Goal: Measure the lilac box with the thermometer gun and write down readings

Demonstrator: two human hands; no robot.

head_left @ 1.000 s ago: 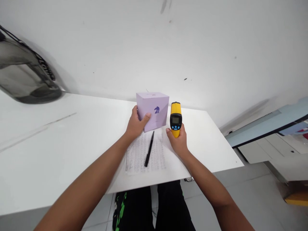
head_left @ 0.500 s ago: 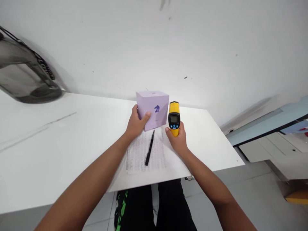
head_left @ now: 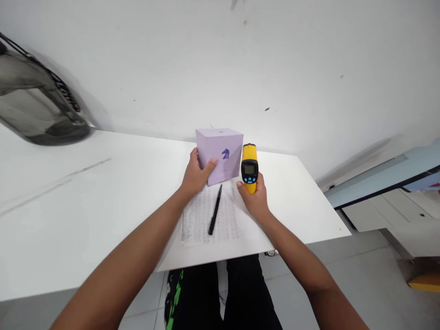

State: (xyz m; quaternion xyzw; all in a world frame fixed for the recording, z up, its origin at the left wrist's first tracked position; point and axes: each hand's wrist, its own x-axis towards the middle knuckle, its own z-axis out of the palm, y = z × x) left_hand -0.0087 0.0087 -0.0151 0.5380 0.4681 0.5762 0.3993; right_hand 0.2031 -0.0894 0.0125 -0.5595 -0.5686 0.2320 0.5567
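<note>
My left hand (head_left: 198, 172) grips the left side of a lilac box (head_left: 225, 167) that bears a dark blue horse-head mark, the thumb lying on its front face. Just right of the box, my right hand (head_left: 254, 197) is closed around the handle of a yellow and black infrared thermometer (head_left: 250, 165). Its small screen and blue buttons face me; the screen looks blank. Below the box, a black pen (head_left: 215, 211) lies at a slant on a printed sheet (head_left: 195, 224) in a clear bubbly sleeve or wrap; I cannot tell which.
A white table (head_left: 137, 183) runs up against a white wall (head_left: 192, 68). At the far left stands a see-through dark bag (head_left: 37, 105) with black straps. Past the table's right edge are white drawers (head_left: 381, 211) and a grey tiled floor (head_left: 360, 284).
Both hands keep their holds on the box and the thermometer. The whole view has shifted very slightly; nothing else has visibly moved.
</note>
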